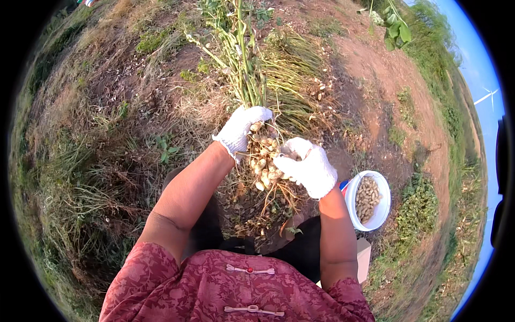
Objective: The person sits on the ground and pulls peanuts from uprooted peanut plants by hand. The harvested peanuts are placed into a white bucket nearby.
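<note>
White gloves cover both of my hands. My left hand [240, 130] is wrapped round the lower stems of an uprooted peanut plant [242, 70], whose green stalks point away from me. Below that grip hangs a cluster of pale peanuts [264, 161] among thin brown roots. On the cluster's right side my right hand [309, 166] is closed, thumb and fingers curled in against the pods. It appears to pinch some of them, though its fingertips partly cover what they hold.
A white bucket [382, 210] partly filled with picked peanuts stands right of my right forearm. Beyond my hands lies a heap of pulled peanut plants [292, 80]. Dry stalks [102, 198] cover the ground at left. A pale box-like block [363, 260] is beside my right elbow.
</note>
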The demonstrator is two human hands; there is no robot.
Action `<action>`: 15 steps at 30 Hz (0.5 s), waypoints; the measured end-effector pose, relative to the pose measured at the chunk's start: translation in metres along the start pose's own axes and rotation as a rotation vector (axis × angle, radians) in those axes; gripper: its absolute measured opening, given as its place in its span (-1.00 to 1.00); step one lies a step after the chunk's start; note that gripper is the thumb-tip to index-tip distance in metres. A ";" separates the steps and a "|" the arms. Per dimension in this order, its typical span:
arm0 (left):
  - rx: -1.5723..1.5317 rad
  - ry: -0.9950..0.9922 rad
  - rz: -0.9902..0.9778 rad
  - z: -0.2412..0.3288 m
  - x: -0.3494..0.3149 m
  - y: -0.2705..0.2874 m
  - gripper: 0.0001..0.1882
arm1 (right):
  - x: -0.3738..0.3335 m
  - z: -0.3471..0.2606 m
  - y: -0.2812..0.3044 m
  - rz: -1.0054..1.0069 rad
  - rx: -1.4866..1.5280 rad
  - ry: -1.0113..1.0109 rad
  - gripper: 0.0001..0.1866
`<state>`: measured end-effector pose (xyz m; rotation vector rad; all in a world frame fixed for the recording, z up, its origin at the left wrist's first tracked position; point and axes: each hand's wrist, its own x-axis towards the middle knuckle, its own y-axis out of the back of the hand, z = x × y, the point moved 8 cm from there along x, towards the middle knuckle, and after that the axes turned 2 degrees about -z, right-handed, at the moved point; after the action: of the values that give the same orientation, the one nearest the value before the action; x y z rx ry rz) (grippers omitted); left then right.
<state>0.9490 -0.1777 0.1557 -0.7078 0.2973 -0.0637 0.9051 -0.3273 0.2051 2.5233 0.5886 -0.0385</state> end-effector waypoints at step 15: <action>0.078 -0.112 0.027 0.006 0.003 -0.001 -0.80 | -0.001 -0.019 0.007 0.118 0.025 0.061 -0.37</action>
<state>0.9540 -0.1752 0.1604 -0.6270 0.1963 -0.0103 0.9055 -0.3231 0.2243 2.5863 0.4650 0.0754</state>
